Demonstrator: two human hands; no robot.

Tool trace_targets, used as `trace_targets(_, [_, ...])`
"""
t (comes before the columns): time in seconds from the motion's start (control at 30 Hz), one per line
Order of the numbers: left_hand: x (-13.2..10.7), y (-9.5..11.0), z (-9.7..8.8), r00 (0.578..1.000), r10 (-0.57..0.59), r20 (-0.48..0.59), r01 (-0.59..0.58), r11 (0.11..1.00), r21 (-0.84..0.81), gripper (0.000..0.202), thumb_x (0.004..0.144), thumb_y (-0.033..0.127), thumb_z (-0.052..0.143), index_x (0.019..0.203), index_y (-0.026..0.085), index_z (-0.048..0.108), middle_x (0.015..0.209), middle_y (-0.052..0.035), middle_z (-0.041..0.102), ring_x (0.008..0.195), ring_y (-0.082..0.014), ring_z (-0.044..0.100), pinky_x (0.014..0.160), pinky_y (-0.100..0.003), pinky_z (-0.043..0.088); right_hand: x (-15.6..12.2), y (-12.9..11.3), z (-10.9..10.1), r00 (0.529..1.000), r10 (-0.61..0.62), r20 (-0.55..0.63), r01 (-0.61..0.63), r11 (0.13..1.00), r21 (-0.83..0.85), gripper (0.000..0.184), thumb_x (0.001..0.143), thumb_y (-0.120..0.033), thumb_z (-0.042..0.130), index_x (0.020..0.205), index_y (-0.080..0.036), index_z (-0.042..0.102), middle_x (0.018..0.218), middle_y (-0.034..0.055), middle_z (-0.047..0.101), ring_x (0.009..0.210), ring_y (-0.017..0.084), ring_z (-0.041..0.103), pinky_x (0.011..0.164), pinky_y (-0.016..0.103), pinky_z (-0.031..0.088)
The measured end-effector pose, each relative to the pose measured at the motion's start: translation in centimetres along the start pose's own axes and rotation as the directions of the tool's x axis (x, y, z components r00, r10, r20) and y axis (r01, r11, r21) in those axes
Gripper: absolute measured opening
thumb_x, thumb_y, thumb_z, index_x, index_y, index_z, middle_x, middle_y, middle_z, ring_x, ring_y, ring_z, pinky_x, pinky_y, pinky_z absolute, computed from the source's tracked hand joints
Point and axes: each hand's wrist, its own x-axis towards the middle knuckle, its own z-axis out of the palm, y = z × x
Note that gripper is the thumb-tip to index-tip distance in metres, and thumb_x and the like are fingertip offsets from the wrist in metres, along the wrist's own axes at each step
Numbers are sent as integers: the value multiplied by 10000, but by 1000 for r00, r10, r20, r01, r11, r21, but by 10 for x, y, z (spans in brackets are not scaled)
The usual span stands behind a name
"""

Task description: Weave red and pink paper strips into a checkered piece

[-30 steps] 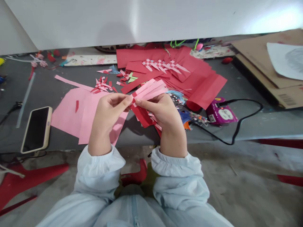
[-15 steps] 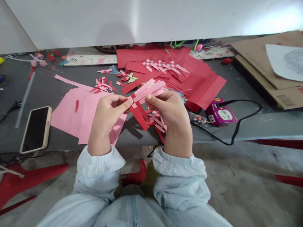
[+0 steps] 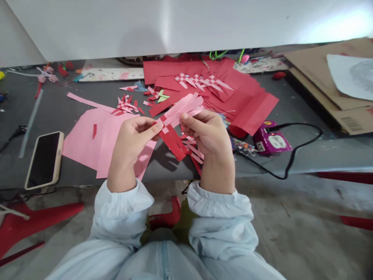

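Between my hands, above the table's front part, are woven paper strips [image 3: 172, 142] in red and pink, with a small checkered patch where they cross. My left hand [image 3: 131, 142] pinches the checkered patch between thumb and fingers. My right hand [image 3: 205, 132] has its thumb and fingers closed on the pink strips [image 3: 185, 105], which fan out up and to the right. The red ends hang down toward me. Cut pink and red strips [image 3: 194, 149] lie partly hidden behind my right hand. Pink paper sheets [image 3: 87, 142] lie under and left of my left hand.
Red paper sheets [image 3: 247, 101] are piled at the back, with woven checkered pieces [image 3: 198, 81] on top. A phone [image 3: 45, 159] lies at left. On the right are a purple box [image 3: 271, 140] with a black cable [image 3: 294, 151] and cardboard [image 3: 326, 89].
The loose pink ends have bunched closer together and the red ends have drawn together too. My right hand has shifted very slightly; my left hand stays in place.
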Motion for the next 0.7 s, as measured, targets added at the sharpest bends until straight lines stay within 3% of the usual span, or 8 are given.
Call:
trace_targets(0.3, [-1, 2, 1, 1000, -11, 16, 11, 1000, 17, 276, 692, 404, 860, 773, 168, 744, 716, -15, 724, 630, -120, 668, 649, -229, 571, 0, -2, 0, 1000, 23, 19, -22, 999, -34, 377, 642, -448, 873, 549, -179, 625, 504, -54, 521, 483, 46, 415, 495, 227, 330])
trace_targets(0.57, [-9, 2, -9, 983, -177, 42, 175, 984, 45, 308, 630, 382, 884, 729, 155, 701, 660, -6, 675, 579, -117, 644, 626, -249, 573, -2, -2, 2, 993, 95, 63, -85, 985, -153, 307, 677, -395, 829, 556, -191, 634, 481, -47, 524, 464, 59, 417, 474, 230, 320])
trace_targets(0.7, [-22, -1, -17, 972, -237, -9, 237, 970, 57, 278, 619, 339, 888, 696, 153, 697, 606, -5, 655, 548, -118, 634, 561, -227, 549, -3, -4, 5, 987, 132, 95, -104, 961, -255, 276, 678, -356, 816, 561, -185, 634, 476, -52, 519, 455, 54, 379, 462, 239, 269])
